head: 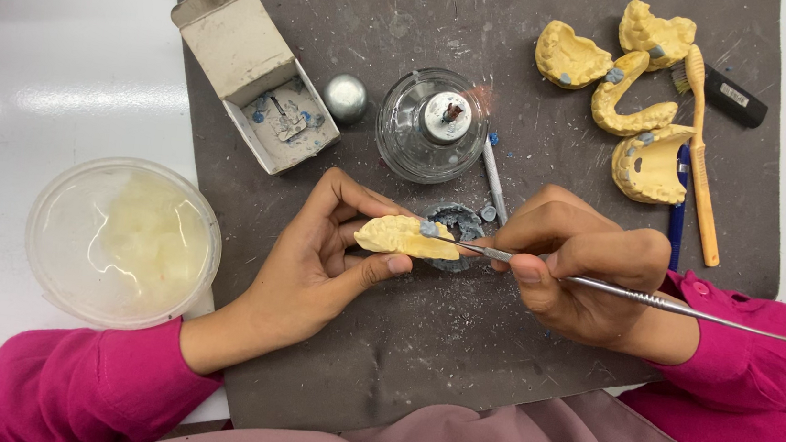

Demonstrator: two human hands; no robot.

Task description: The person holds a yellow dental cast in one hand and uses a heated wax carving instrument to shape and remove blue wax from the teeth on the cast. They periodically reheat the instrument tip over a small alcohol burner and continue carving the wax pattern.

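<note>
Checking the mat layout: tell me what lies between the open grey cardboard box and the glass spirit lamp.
In the head view, a small silver metal ball sits on the dark mat between the open grey cardboard box and the glass spirit lamp.

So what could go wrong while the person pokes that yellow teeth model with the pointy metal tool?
The metal tool in the right hand points toward the left hand, so a slip might jab its fingers. The yellow teeth model is only pinched in the air, so it could drop. The glass burner stands close behind and might get knocked.
</note>
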